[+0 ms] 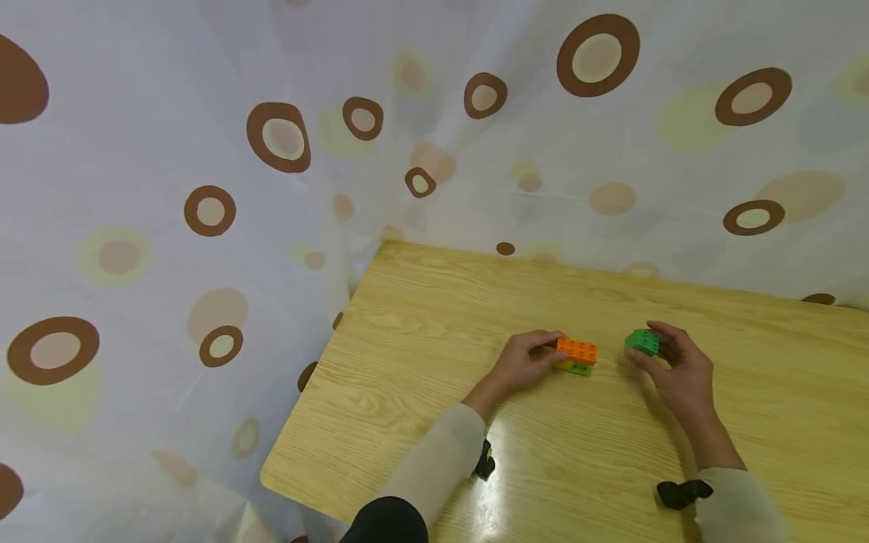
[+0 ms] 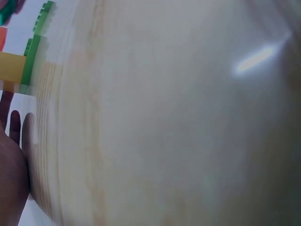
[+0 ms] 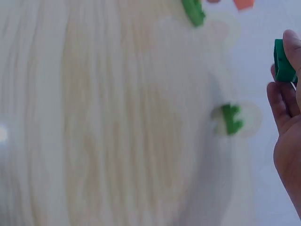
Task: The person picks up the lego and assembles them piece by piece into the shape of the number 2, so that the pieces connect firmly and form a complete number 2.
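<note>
Pale wood-grain bench [image 1: 407, 324] spreads beneath my arms. Nearest me, on the near side of the bright orange, studded plastic brick [image 1: 577, 351], are my cream sleeves [image 1: 437, 456] and the small black device [image 1: 485, 460] at my left wrist. At the orange brick's left end, my left hand [image 1: 526, 360] pinches it between thumb and fingers; below it show a plain yellow plastic brick [image 2: 11, 67] and a light-green, studded plastic base [image 1: 581, 369].

Right of the orange brick, a gap away, my right hand [image 1: 682, 373] holds a boxy green, studded plastic brick [image 1: 642, 342]. The orange brick's long axis runs left to right, its free end facing that green brick. Beyond the orange brick hangs a whitish sheet [image 1: 516, 151] printed with brown rings.

My left fingers hide the orange brick's left end, and the left-wrist view cuts off the stack. A blurred green shape [image 3: 231, 120] in the right-wrist view I cannot identify.
</note>
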### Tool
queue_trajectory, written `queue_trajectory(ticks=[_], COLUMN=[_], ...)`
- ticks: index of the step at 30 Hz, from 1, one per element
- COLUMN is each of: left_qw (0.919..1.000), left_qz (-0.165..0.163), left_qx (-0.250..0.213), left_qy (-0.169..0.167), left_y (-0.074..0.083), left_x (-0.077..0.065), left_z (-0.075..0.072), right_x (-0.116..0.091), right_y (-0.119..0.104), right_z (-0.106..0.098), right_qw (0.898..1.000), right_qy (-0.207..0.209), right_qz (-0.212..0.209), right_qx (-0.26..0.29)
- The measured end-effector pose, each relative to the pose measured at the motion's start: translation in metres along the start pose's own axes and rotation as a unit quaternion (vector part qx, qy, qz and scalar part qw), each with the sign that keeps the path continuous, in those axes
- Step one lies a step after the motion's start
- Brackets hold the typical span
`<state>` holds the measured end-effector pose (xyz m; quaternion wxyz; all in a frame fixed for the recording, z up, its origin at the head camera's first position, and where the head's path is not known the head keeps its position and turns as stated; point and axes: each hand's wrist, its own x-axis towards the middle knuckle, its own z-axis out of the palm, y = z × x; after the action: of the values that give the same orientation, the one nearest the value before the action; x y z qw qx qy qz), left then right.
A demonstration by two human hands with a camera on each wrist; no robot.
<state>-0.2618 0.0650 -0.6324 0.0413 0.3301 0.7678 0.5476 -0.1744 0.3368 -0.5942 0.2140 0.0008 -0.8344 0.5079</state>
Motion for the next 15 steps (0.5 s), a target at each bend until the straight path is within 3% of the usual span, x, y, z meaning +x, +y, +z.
queue_trajectory(ticks=[3, 8, 15], left_qw=[1.0, 0.9996, 0.9993], left_qz=[0.006, 0.023, 0.026], left_qx=[0.005, 0.012, 0.026], left_qy=[0.0, 0.006, 0.004], left_y=[-0.001, -0.002, -0.001], left_x=[0.0, 0.0, 0.0], left_z=[0.001, 0.001, 0.0], right_x=[0.003, 0.003, 0.002], right_y=[-0.017, -0.035, -0.029], right_z=[0.015, 0.037, 0.05], right_qw=[0.999, 0.996, 0.994], right_qy=[-0.028, -0.063, -0.077], right_qz=[-0.037, -0.058, -0.077], right_qx=[0.007, 0.006, 0.001])
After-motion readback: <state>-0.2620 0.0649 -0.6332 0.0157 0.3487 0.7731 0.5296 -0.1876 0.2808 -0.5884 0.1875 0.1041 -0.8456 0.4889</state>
